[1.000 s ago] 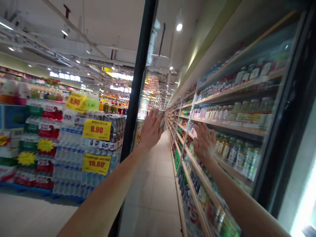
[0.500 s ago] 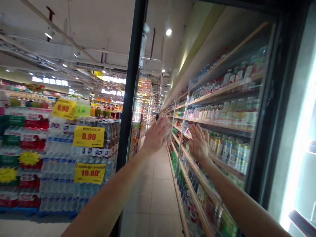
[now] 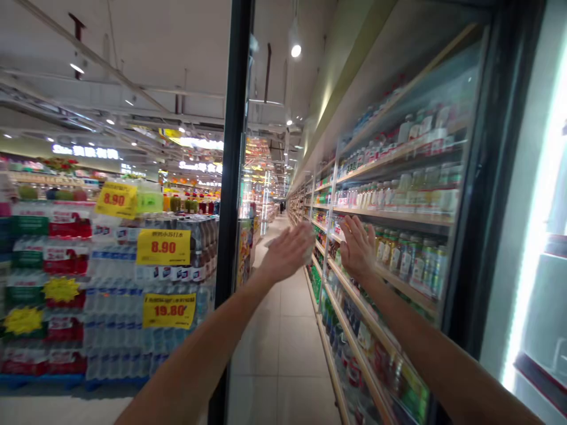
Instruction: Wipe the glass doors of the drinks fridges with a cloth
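Observation:
Straight ahead stands a dark-framed glass door (image 3: pixel 266 401), seen at a slant. My left hand (image 3: pixel 290 251) lies against the pane near its middle, fingers stretched and close together. A small whitish patch, apparently a thin cloth (image 3: pixel 310 252), shows at the edge of that hand; most of it is hidden under the fingers. To its right, my right hand (image 3: pixel 358 245) rests flat on the same glass with fingers extended, holding nothing visible. Both arms reach forward from the bottom of the view.
Through or in the glass appear long shelves of bottled drinks (image 3: pixel 410 195) and a tiled aisle (image 3: pixel 296 342). On the left, stacked bottle packs (image 3: pixel 110 313) carry yellow price signs (image 3: pixel 163 247). A bright light strip (image 3: pixel 529 236) runs down the right side.
My left hand has moved down and slightly right across the glass. The right hand stays nearly in place. The view has shifted a little.

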`<state>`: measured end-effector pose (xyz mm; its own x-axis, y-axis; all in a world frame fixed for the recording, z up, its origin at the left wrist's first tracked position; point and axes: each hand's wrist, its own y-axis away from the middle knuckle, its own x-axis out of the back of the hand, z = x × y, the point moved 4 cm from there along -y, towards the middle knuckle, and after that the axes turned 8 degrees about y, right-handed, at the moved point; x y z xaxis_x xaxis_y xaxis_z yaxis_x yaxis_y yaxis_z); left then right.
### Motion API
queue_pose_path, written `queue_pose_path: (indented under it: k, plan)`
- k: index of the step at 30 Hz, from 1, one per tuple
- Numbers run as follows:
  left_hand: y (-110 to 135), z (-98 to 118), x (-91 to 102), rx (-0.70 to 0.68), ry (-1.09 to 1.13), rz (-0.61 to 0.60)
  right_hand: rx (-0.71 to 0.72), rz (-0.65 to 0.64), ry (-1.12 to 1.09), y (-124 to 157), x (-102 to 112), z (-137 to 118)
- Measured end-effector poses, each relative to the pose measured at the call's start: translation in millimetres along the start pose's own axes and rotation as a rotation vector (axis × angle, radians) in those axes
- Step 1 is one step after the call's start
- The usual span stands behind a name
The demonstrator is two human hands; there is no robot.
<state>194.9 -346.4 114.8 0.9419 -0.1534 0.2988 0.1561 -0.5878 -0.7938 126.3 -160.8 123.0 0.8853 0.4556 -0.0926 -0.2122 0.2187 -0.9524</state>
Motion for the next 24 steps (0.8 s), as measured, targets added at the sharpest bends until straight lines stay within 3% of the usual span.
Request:
queue_pose_path:
  k: [3, 5, 6, 8, 12, 14, 16, 21, 24]
  plan:
    - [-6.7, -53.9, 30.8, 0.301, -0.030, 0.242, 0.007, 0.006, -0.006, 0.6, -0.2, 0.0]
    - [-9.9, -69.1, 39.0, 0.419, -0.037, 0.325, -0.001, -0.007, -0.010, 0.8, -0.5, 0.3]
    - [-11.2, -66.4, 37.5, 0.428, -0.034, 0.333, -0.004, -0.007, -0.012, 0.8, -0.3, 0.3]
    - [-13.0, -42.6, 24.1, 0.357, -0.020, 0.273, 0.001, 0.004, -0.022, 0.6, 0.8, -0.1]
    - [-12.4, 31.5, -17.2, -0.024, 0.024, 0.007, 0.013, 0.011, -0.030, 0.6, 1.3, -0.1]
    - [-12.7, 43.9, -24.7, -0.110, 0.028, -0.045, 0.010, 0.004, -0.032, 0.8, 0.4, 0.7]
    - [-16.2, 27.9, -17.2, -0.048, 0.009, 0.003, 0.014, 0.004, -0.034, 1.1, -0.3, 0.9]
    - [-22.1, -57.6, 25.6, 0.416, -0.034, 0.275, 0.016, -0.009, -0.027, 1.5, -1.0, 0.2]
    - [-21.4, -59.1, 26.9, 0.452, -0.009, 0.329, 0.010, -0.016, -0.033, 1.4, -0.6, 0.1]
